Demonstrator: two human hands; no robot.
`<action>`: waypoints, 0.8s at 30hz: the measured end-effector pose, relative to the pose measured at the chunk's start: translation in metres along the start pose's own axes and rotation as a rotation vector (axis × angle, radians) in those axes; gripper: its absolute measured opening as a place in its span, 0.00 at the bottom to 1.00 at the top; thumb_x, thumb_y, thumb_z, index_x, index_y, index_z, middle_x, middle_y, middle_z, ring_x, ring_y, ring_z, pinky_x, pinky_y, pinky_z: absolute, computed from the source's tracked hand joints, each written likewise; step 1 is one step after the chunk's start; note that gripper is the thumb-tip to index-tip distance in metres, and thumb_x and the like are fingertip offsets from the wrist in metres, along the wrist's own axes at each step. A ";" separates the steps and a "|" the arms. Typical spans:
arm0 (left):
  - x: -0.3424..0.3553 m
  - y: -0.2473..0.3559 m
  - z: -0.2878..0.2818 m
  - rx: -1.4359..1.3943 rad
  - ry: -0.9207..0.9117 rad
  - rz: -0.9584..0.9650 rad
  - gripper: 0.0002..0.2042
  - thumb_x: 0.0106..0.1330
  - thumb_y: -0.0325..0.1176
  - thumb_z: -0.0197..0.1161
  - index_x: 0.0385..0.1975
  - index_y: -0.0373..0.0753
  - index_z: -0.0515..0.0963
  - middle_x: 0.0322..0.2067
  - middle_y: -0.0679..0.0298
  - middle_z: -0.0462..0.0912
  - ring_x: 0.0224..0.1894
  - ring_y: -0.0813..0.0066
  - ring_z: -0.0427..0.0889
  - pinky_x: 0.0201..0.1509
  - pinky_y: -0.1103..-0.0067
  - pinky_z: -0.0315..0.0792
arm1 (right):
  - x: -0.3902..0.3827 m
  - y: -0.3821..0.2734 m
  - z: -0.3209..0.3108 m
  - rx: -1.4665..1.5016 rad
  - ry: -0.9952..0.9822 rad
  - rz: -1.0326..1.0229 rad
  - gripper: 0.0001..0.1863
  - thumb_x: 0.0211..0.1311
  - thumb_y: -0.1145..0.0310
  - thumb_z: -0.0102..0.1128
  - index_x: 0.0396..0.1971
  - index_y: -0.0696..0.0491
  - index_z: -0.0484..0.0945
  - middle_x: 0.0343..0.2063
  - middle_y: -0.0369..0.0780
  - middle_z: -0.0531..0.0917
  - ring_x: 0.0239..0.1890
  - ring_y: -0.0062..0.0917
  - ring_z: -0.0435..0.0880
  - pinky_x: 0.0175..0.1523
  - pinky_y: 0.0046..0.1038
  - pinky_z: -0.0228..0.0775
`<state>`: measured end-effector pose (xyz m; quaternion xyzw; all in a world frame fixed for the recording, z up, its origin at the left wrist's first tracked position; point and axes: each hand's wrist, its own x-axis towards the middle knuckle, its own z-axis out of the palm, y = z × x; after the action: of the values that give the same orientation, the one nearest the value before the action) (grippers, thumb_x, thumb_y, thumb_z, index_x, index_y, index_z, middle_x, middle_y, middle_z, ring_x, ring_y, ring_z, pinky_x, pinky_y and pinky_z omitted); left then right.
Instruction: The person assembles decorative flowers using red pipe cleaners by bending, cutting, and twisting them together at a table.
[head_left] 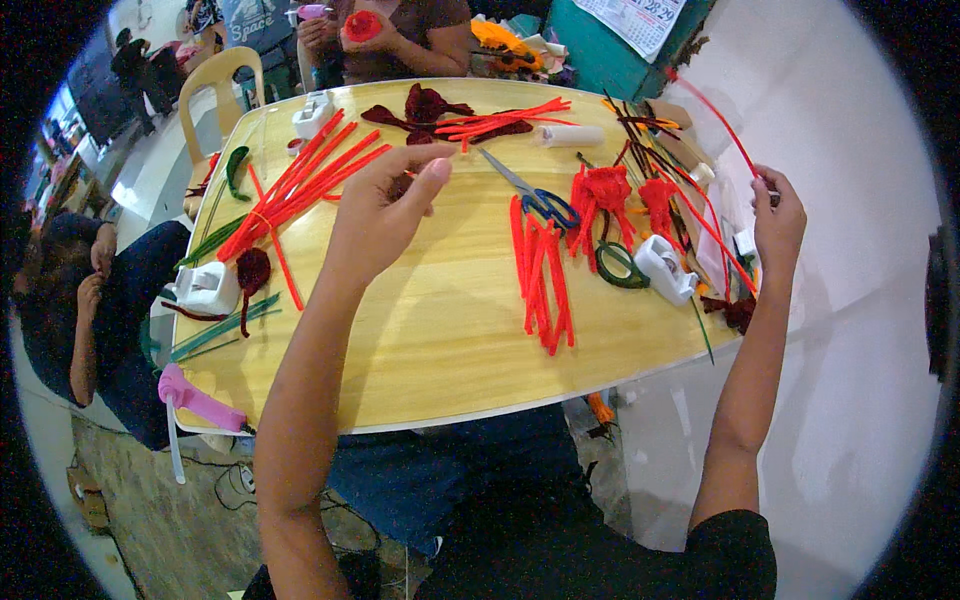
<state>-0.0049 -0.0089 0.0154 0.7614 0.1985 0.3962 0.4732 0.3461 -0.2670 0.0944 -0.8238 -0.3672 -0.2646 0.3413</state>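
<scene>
My right hand, raised at the table's right edge, pinches a long red pipe cleaner that slants up to the left. Over the middle of the table hovers my left hand, fingers loosely bent and thumb apart, with nothing visible in it. Just beyond its fingertips lie scissors with dark blue handles. A bunch of red pipe cleaners lies below the scissors. Red fuzzy flower-like pieces sit to their right. Another red bundle lies left of my left hand.
White tape dispensers stand at the left, with others at the back and right. A pink glue gun rests at the near left corner. Dark red fuzzy pieces lie at the back. A person sits across the table; another is at the left.
</scene>
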 end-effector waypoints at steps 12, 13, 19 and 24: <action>-0.012 0.006 0.008 -0.454 0.035 -0.040 0.14 0.75 0.37 0.46 0.47 0.34 0.73 0.30 0.66 0.76 0.25 0.82 0.73 0.30 0.85 0.68 | -0.061 -0.193 0.082 0.710 -0.978 -0.431 0.09 0.57 0.75 0.62 0.37 0.59 0.81 0.29 0.38 0.84 0.33 0.16 0.81 0.40 0.21 0.73; -0.010 0.004 0.004 -0.478 0.075 -0.048 0.14 0.74 0.37 0.46 0.46 0.34 0.74 0.30 0.66 0.76 0.25 0.82 0.73 0.30 0.85 0.68 | -0.055 -0.192 0.082 0.721 -0.991 -0.463 0.09 0.57 0.75 0.62 0.37 0.59 0.81 0.30 0.38 0.84 0.33 0.16 0.81 0.40 0.21 0.74; -0.003 0.002 -0.010 -0.694 0.247 -0.134 0.08 0.72 0.34 0.51 0.38 0.37 0.73 0.30 0.65 0.77 0.29 0.75 0.80 0.30 0.81 0.75 | -0.027 -0.164 0.076 0.548 -1.023 -0.678 0.10 0.53 0.75 0.64 0.37 0.57 0.80 0.30 0.39 0.84 0.34 0.23 0.82 0.42 0.26 0.74; -0.002 -0.003 -0.014 -0.703 0.279 -0.107 0.05 0.71 0.32 0.53 0.39 0.38 0.71 0.34 0.63 0.79 0.34 0.72 0.83 0.34 0.80 0.79 | -0.065 -0.142 0.111 0.476 -1.080 -0.949 0.07 0.49 0.73 0.65 0.30 0.56 0.79 0.31 0.43 0.80 0.37 0.35 0.80 0.44 0.33 0.72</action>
<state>-0.0172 -0.0010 0.0148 0.4798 0.1523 0.5147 0.6941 0.2168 -0.1401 0.0330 -0.4965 -0.8458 0.1434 0.1322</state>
